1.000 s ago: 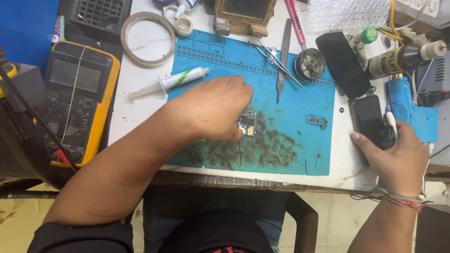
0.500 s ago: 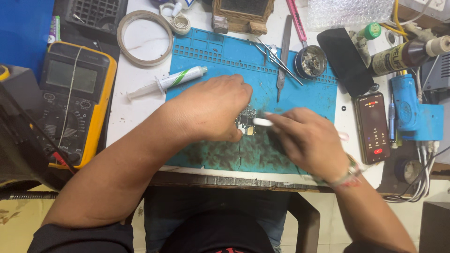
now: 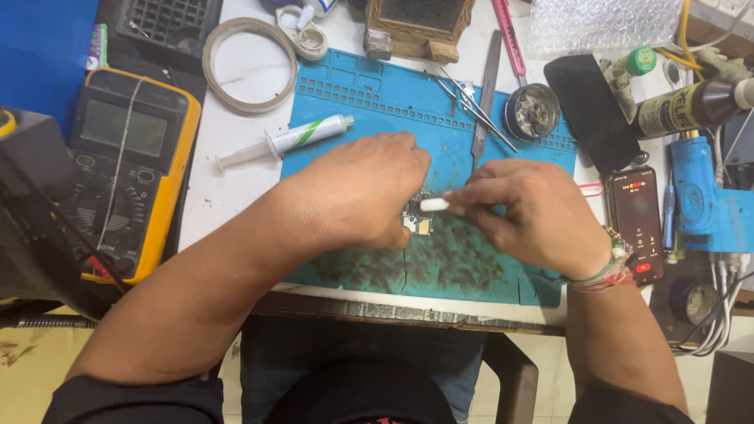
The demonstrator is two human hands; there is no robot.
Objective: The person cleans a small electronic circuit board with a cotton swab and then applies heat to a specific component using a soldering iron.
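Observation:
My left hand [image 3: 357, 192] lies on the blue work mat [image 3: 503, 267] and pins down a small circuit board [image 3: 418, 221], which is mostly hidden under its fingers. My right hand [image 3: 530, 213] holds a thin white stick-like tool [image 3: 434, 205] with its tip right over the board. The two hands nearly touch in the middle of the mat. The mat is stained dark around the board.
A yellow multimeter [image 3: 126, 169] sits at the left. A syringe tube [image 3: 287, 141], a tape ring [image 3: 250, 55], tweezers [image 3: 471, 106] and a round tin [image 3: 532, 112] lie behind the hands. At the right are a phone with a lit screen [image 3: 638, 222], a dark phone [image 3: 591, 114] and a blue device [image 3: 703, 200].
My right hand left the phone at the right edge, came to the board with the white tool, and now holds its tip over the board. The left hand stayed put.

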